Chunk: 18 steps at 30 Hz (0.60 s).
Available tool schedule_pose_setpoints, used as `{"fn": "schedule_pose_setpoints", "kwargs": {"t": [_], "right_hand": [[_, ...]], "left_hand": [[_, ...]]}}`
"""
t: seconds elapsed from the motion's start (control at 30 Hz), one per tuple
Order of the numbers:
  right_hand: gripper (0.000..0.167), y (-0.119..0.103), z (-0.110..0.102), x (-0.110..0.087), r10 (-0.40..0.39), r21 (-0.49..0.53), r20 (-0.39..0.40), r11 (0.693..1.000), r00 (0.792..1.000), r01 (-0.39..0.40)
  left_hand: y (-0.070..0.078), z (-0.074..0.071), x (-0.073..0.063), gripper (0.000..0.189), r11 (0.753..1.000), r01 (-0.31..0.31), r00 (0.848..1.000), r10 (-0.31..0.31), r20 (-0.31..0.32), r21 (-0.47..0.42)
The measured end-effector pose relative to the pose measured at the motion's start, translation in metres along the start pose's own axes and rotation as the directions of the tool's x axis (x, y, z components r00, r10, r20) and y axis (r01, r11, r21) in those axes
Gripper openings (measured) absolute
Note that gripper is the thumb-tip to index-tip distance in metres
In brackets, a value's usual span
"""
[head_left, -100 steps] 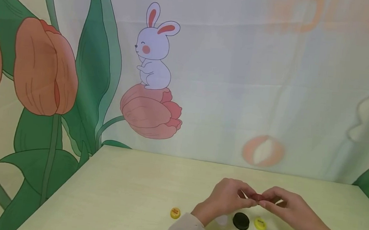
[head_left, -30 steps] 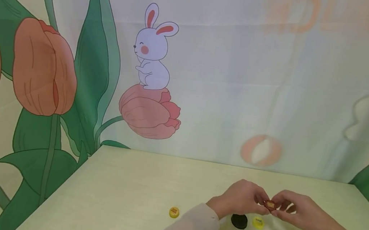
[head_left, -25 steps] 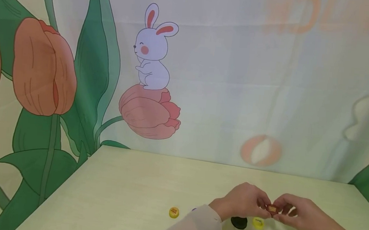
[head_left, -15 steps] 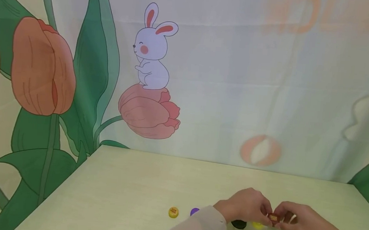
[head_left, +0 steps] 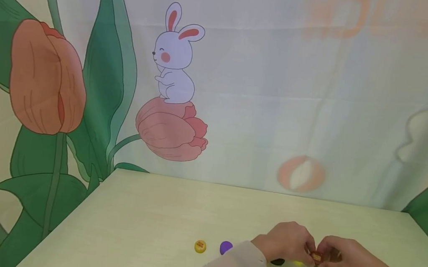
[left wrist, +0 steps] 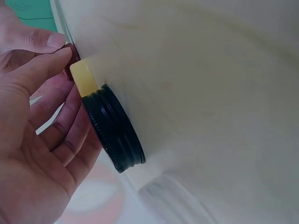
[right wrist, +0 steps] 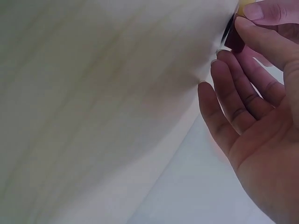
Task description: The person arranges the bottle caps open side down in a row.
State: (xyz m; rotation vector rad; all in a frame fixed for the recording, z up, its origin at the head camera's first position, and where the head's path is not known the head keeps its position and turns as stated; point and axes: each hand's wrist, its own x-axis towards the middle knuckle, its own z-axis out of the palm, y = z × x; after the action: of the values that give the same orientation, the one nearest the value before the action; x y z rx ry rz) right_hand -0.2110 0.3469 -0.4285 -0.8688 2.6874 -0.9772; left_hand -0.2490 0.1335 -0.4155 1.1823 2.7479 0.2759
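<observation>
A small dark red bottle cap (head_left: pixel 317 257) with yellow lettering is pinched between my two hands. My left hand (head_left: pixel 290 241) grips its left side by thumb and fingertips, and my right hand (head_left: pixel 351 258) pinches the right side. In the left wrist view the red cap (left wrist: pixel 74 57) sits low at the table, right beside a yellow cap (left wrist: pixel 84 78). A wide black lid (left wrist: pixel 116 129) stands next to the yellow one, then a whitish translucent cap (left wrist: pixel 175 200). From the right wrist, the red cap (right wrist: pixel 235 41) shows under the thumb. My left hand and sleeve partly hide this row in the head view.
Farther left on the pale table (head_left: pixel 147 212) lie a purple cap (head_left: pixel 225 247), partly behind the left sleeve (head_left: pixel 234 265), and an orange-yellow cap (head_left: pixel 200 246) with red print. A cloth backdrop (head_left: pixel 255 90) with a rabbit and tulips hangs behind the table's far edge.
Both hands have moved right and then down toward the table, carrying the red cap beside the yellow one. The purple cap has come into view from behind the left arm.
</observation>
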Motion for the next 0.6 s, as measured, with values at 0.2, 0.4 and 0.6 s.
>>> {"fn": "schedule_pose_setpoints", "kwargs": {"t": [0.2,0.4,0.6], "right_hand": [[0.023,-0.003,-0.004,0.002,0.042,-0.021,0.022,0.999,0.999,-0.042],[0.032,-0.01,-0.01,0.002,0.074,-0.039,0.011,0.997,0.997,-0.074],[0.054,-0.028,-0.007,0.007,0.153,-0.163,-0.162,0.97,0.975,-0.18]], "left_hand": [[-0.002,0.001,0.0,0.027,1.0,0.005,1.0,-0.005,-0.001,-0.012],[-0.015,-0.008,-0.01,0.047,0.992,0.033,0.999,-0.031,0.018,-0.119],[-0.043,-0.02,-0.036,0.056,0.995,0.063,0.994,-0.07,-0.09,-0.08]]}}
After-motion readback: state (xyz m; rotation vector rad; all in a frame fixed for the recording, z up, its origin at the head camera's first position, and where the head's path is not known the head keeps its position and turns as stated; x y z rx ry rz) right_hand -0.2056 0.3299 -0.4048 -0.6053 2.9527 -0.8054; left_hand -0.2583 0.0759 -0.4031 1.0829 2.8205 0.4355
